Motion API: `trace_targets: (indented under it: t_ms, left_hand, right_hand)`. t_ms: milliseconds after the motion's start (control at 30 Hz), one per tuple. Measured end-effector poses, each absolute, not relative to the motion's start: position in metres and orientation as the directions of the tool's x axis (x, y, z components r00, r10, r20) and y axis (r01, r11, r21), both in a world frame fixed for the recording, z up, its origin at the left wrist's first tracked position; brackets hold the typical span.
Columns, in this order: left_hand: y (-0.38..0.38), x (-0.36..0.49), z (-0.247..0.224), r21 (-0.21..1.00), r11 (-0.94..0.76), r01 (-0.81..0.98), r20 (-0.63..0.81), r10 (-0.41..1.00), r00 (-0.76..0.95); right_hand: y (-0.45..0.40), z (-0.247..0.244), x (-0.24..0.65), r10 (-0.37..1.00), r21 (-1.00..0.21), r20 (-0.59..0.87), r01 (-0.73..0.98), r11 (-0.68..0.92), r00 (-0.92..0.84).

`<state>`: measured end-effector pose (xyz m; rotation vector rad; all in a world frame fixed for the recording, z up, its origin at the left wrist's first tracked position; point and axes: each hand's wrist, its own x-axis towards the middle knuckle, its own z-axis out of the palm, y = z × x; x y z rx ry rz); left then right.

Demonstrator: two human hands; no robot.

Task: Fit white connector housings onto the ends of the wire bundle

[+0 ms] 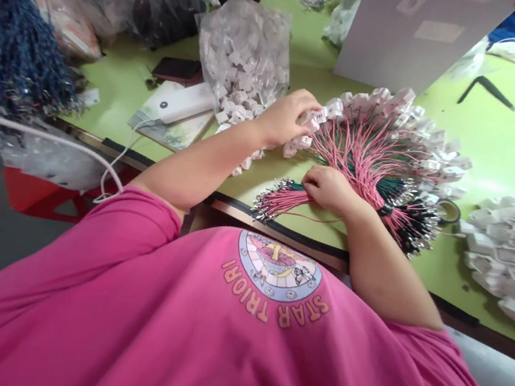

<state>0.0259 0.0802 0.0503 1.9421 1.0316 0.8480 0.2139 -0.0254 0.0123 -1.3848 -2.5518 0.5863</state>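
Note:
A large fan of pink and green wires [358, 150] with white plastic connectors [390, 106] on their outer ends lies on the table in front of me. My left hand [290, 118] is at the fan's left end, its fingers bent around white connectors there. Closer to the table edge, my right hand [330, 189] is closed on a bundle of pink and green wires [286, 201], whose metal-tipped ends point left. A black band [386, 209] ties wires to the right of that hand. Its fingertips are partly hidden.
Behind my left hand stands a clear bag [245, 46] spilling loose white connectors [239, 108]. A white device [186, 104] with a cable and a phone [177, 69] are farther left. A tape roll [449, 212] and another connector bundle [514, 252] lie right. A grey-white board [411, 41] stands behind.

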Motion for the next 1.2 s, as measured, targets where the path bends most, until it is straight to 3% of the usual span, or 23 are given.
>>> trace_targets:
  t_ms: [233, 367, 467, 600, 700, 900, 1200]
  left_hand:
    - [0.033, -0.043, 0.041, 0.647, -0.398, 0.651, 0.107, 0.892, 0.439]
    - [0.019, -0.045, 0.026, 0.659, -0.407, 0.633, 0.133, 0.891, 0.435]
    - [0.013, -0.032, 0.037, 0.773, -0.323, 0.546, 0.111, 0.916, 0.386]
    - [0.001, -0.006, 0.048, 0.966, -0.032, 0.255, -0.090, 0.888, 0.450]
    - [-0.004, 0.011, 0.037, 0.975, 0.223, 0.003, -0.191, 0.830, 0.524]
    - [-0.003, 0.021, 0.015, 0.920, 0.373, -0.123, -0.274, 0.834, 0.480]
    - [-0.007, 0.023, 0.012, 0.968, 0.250, -0.015, -0.218, 0.870, 0.442]
  right_hand:
    - [-0.026, 0.005, 0.211, 0.937, -0.656, 0.086, 0.688, 0.309, -0.339]
    - [-0.028, 0.003, 0.208, 0.950, -0.708, 0.098, 0.650, 0.277, -0.298]
    - [-0.031, 0.005, 0.207, 0.939, -0.733, 0.157, 0.602, 0.319, -0.306]
    - [-0.034, 0.011, 0.209, 0.953, -0.763, 0.220, 0.571, 0.302, -0.210]
    - [-0.036, 0.015, 0.211, 0.956, -0.778, 0.268, 0.559, 0.288, -0.119]
    - [-0.039, 0.014, 0.210, 0.938, -0.714, 0.335, 0.625, 0.315, -0.090]
    - [-0.039, 0.002, 0.209, 0.887, -0.475, 0.386, 0.770, 0.426, -0.252]
